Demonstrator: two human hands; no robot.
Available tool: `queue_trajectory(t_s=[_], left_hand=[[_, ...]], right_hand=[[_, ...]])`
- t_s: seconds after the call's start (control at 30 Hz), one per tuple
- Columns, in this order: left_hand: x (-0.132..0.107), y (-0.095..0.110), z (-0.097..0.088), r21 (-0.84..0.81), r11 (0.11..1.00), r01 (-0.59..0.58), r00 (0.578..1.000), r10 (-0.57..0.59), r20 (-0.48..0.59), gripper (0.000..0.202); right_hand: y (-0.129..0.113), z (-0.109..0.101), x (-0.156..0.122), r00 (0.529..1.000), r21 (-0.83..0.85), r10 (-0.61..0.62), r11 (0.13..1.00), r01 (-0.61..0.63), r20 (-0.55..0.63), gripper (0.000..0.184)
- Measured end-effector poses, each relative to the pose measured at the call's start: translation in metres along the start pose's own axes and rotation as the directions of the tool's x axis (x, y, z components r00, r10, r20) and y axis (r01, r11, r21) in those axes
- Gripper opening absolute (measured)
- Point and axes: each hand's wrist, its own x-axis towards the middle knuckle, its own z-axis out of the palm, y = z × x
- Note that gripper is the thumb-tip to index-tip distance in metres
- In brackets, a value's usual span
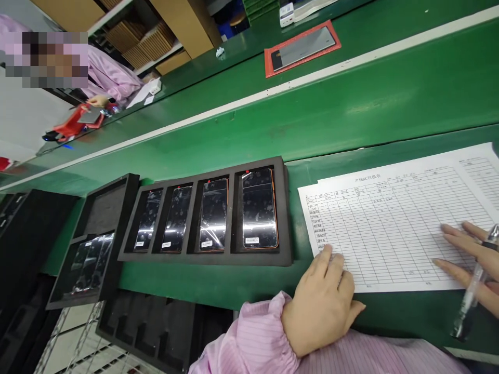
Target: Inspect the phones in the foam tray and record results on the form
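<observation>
Form (390, 234) steadied, I judge: empty left hand (322, 304) relaxed at its lower left, spread right hand (473, 248) holding pen (473, 288); writing needs regripping

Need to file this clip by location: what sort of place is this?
Probably a phone production line: four phone-like devices sit in a compartmented black tray, a gridded form with "QC" in its heading lies beside it, and both rest on a long green workbench.

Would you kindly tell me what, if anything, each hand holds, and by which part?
The right hand holds a pen by its barrel; the left hand holds nothing and touches the sheet.
</observation>
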Motion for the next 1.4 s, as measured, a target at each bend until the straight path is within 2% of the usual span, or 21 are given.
queue_trajectory(t_s=[0.17,0.43,0.6,0.67,0.8,0.97,1.2,1.4], left_hand=[[-0.002,0.004,-0.005,0.029,0.999,0.015,1.000,-0.014,-0.028,0.028],[-0.006,0.005,-0.018,0.004,1.000,0.014,0.999,-0.014,-0.052,0.028],[-0.010,0.005,-0.023,-0.142,0.983,-0.120,0.993,0.117,-0.029,0.027],[-0.013,0.004,-0.023,-0.151,0.982,-0.116,0.993,0.114,-0.027,0.028],[-0.014,0.000,-0.019,-0.056,0.997,-0.056,0.995,0.052,-0.083,0.028],[-0.010,-0.005,-0.013,0.080,0.996,-0.032,0.980,0.047,-0.195,0.029],[-0.004,-0.007,-0.008,0.131,0.991,0.030,0.986,-0.007,-0.167,0.031],[-0.004,-0.007,-0.009,0.135,0.990,0.033,0.990,-0.014,-0.141,0.029]], right_hand=[[0.000,-0.001,-0.002,0.998,0.037,0.055,0.998,-0.056,0.021,0.034],[0.001,0.000,0.001,1.000,0.043,0.005,0.999,-0.004,-0.025,0.029],[0.000,-0.001,0.001,0.999,0.041,-0.006,0.999,0.008,-0.042,0.027],[0.000,-0.001,0.001,0.999,0.042,-0.010,0.999,0.012,-0.049,0.028],[0.003,0.002,-0.004,0.999,0.068,0.007,0.998,-0.005,-0.036,0.029],[0.008,0.006,-0.006,0.997,0.083,-0.025,0.996,0.031,-0.075,0.030],[0.007,0.006,-0.004,0.998,0.072,-0.025,0.997,0.030,-0.065,0.024],[0.006,0.006,-0.007,0.998,0.097,-0.006,0.995,0.011,-0.056,0.024]])
